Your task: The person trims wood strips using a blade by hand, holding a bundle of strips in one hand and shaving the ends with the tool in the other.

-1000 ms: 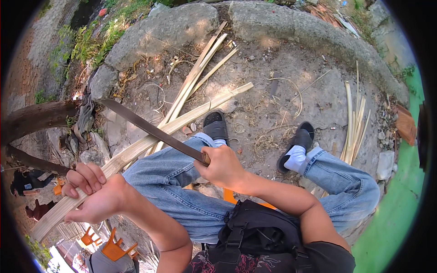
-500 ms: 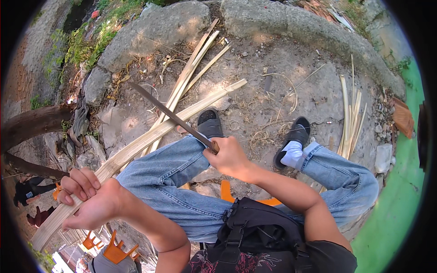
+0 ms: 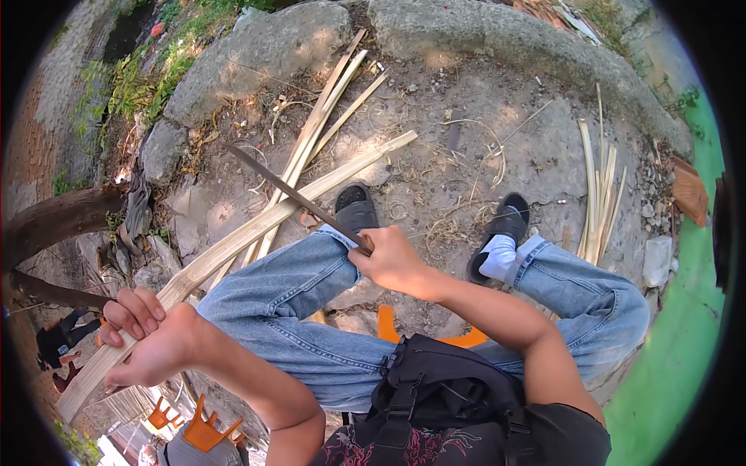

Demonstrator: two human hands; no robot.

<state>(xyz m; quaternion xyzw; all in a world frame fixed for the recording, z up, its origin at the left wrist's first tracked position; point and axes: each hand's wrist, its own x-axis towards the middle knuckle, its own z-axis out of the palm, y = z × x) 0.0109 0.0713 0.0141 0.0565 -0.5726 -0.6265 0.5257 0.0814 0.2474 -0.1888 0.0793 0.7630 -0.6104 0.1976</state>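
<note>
The work in hand looks like splitting or trimming a long bamboo slat [image 3: 256, 229], and this moment seems to be the raised stage of a stroke. The slat runs from the lower left of the frame up toward the centre top, crossing in front of the person's left knee. The left hand [image 3: 148, 342], at lower left, is clenched around the slat's near end, fingers curled over it. The right hand [image 3: 392, 260], at centre, grips the handle of a long knife [image 3: 291, 194] in a closed fist; the blade slants up and left above the slat, apparently not touching it. A next stroke would call for the blade to meet the slat well clear of the left hand. 2 more bundles of strips [image 3: 598, 186] lie on the ground.
</note>
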